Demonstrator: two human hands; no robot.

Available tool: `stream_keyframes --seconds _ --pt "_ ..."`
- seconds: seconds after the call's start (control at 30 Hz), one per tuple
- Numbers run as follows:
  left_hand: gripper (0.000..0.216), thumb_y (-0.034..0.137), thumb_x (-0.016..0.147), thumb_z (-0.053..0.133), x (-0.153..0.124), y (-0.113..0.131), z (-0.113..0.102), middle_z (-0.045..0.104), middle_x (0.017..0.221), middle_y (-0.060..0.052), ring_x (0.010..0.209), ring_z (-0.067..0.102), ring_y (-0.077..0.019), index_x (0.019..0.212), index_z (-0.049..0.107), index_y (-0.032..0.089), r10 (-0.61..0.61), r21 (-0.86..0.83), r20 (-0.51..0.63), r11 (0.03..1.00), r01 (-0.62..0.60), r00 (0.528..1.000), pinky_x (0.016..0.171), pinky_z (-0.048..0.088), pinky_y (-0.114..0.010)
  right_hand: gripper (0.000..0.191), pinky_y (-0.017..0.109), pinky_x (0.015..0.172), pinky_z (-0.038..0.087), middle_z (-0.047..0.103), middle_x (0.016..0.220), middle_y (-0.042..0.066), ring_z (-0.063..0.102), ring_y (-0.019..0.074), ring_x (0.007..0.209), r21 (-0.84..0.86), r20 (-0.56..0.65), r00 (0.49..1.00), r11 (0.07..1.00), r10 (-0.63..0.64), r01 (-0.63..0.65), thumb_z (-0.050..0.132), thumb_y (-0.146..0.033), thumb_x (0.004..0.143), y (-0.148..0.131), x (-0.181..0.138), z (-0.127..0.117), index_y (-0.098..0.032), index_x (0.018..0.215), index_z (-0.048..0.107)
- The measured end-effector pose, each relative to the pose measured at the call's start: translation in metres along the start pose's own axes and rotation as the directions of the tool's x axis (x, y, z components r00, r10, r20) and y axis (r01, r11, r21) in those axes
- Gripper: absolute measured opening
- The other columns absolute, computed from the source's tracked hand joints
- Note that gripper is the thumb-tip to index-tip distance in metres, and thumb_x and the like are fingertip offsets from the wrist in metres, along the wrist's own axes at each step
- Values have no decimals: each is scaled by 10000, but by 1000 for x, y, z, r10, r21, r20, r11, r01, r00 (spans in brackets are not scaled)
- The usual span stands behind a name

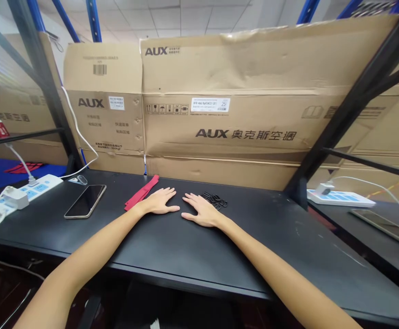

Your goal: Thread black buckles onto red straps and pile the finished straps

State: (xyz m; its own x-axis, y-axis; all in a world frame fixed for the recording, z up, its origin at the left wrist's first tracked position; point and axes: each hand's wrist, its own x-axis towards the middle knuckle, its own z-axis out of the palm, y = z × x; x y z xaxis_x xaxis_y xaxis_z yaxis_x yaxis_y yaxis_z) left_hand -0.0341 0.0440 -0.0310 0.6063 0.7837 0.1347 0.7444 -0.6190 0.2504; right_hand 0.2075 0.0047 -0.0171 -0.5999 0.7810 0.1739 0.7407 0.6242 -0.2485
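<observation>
Black workbench (271, 246) stretches rightward past the right hand (202, 210).

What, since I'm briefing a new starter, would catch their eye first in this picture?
The large cardboard AUX air-conditioner cartons stacked behind the black table dominate the view. On the table, two bare hands lie flat, the left hand beside a red fabric strap and the right hand beside small black rings. A smartphone lies further left.
</observation>
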Motion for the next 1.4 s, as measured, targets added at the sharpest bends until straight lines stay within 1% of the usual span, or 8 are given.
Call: stream_keyframes --seconds 0.2,0.37,0.57,0.77,0.93,1.13,1.4 --pt "871 743 757 371 0 1 0 241 1489 -86 1388 172 -253 1433 270 202 0 -18 -5 1000 0 1000 1132 96 -357 781 471 1118 142 281 1486 64 172 284 1385 -36 -2 998 997 62 -62 369 -731 783 9 2 0 -247 1396 369" --pt "871 745 754 374 0 0 0 238 1491 -80 1390 166 -251 1433 268 211 -2 -28 -4 1000 1 1000 1131 89 -357 793 454 1119 143 280 1487 70 171 279 1386 -57 -13 995 994 97 -97 345 -740 785 18 2 1 -238 1398 365" --pt "882 752 751 364 0 0 0 240 1490 -87 1388 172 -258 1433 269 202 4 -19 -4 1000 -4 1000 1129 99 -362 814 453 1118 145 274 1487 85 175 282 1385 -66 -11 996 994 90 -91 339 -752 778 20 2 3 -230 1403 357" --pt "863 740 758 373 -1 2 -1 243 1489 -80 1389 171 -252 1430 276 208 7 -24 -9 1000 -7 1000 1129 100 -351 808 455 1121 129 273 1489 74 157 278 1390 -66 -10 995 993 99 -99 345 -750 776 20 3 4 -242 1404 353" --pt "860 735 762 371 -1 2 -2 261 1482 -89 1383 192 -264 1424 293 194 18 -10 -21 1000 -18 1000 1125 115 -356 808 455 1118 144 283 1484 79 169 284 1386 -68 -17 995 993 100 -101 354 -749 774 20 2 3 -235 1398 367" --pt "856 731 770 357 -2 3 -4 237 1491 -78 1388 175 -257 1433 269 198 6 4 6 1000 -6 1000 1127 102 -350 817 449 1115 153 283 1483 88 174 283 1385 -69 -9 995 992 102 -102 343 -752 776 18 2 1 -224 1400 365" --pt "852 728 775 351 -3 6 -7 255 1486 -84 1385 184 -261 1430 280 188 0 18 12 1000 -1 1000 1122 116 -346 813 448 1116 152 291 1479 89 183 284 1383 -68 -10 995 993 94 -95 338 -753 778 19 2 2 -228 1397 371"
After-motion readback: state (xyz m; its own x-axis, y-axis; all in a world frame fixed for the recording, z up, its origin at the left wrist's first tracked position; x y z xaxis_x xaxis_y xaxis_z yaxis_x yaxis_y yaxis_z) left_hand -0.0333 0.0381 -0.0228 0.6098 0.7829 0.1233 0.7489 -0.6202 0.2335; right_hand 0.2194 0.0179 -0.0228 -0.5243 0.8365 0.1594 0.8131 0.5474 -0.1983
